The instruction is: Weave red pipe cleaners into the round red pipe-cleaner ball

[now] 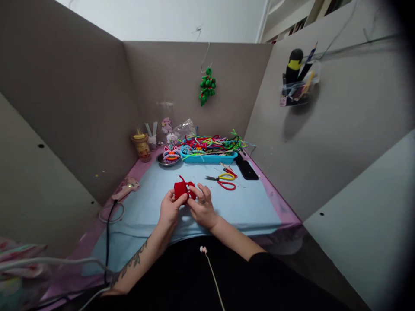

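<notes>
Head view: nearest, just above the light-blue cloth-covered table (246, 209), the left hand (169, 206) pinches the left side of a small, bright-red, soft-looking piece (180, 190) between thumb and fingers, while the right hand (203, 208) has thumb and fingertips closed on its right edge, the other fingers loosely bent. The piece looks partly made: its body already holds a compact, rounded shape, but a loose red end (182, 178) sticks up from the top, so some tucking or trimming seems left; small white patches show near the right fingertips, too small to identify. Beyond, well apart from the hands, scissors with one yellow and one red handle (226, 178) lie unused, their black blades pointing left, and a flat black phone (249, 170) rests to their right. Farther back, a round metal bowl (167, 163) holds a multicoloured corded piece (170, 154) that looks much nearer completion, and a bright-blue plastic tray (210, 159) is heaped with many-coloured cords (217, 143), suggesting plenty of material remains.
</notes>
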Tool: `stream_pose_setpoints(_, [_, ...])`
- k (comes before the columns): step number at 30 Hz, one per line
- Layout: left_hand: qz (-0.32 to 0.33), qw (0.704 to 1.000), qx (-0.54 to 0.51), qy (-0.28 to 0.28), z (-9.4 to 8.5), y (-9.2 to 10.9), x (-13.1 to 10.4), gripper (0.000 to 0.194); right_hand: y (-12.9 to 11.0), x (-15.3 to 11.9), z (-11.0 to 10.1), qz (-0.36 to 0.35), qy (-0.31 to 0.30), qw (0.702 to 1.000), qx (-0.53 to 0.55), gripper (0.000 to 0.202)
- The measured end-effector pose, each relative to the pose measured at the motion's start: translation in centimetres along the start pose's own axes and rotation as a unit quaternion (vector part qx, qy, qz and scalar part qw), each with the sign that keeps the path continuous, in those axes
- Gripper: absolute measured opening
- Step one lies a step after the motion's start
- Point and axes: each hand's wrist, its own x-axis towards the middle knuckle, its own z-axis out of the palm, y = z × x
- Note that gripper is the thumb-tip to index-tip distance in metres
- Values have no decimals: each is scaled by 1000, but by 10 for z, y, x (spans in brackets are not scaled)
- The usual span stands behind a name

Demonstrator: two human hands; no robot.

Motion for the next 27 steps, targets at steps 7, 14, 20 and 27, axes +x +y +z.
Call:
stream_pose_setpoints(7, [52, 997, 48, -15, -4, 7, -2, 45, 1, -5, 4, 53, -26, 996, 74, 16])
stream_pose_setpoints(14, [114, 977, 167, -60, -9, 12, 1, 30, 9, 26, -24, 239, 6, 940, 245, 23])
stream_pose_setpoints(20, [127, 956, 246, -92, -5, 11, -4, 23, 20, 51, -32, 236, -29, 937, 257, 14])
stream_pose_setpoints(27, [115, 955, 246, -120, -7, 12, -4, 24, 26, 52, -23, 255, -65, 921, 289, 8])
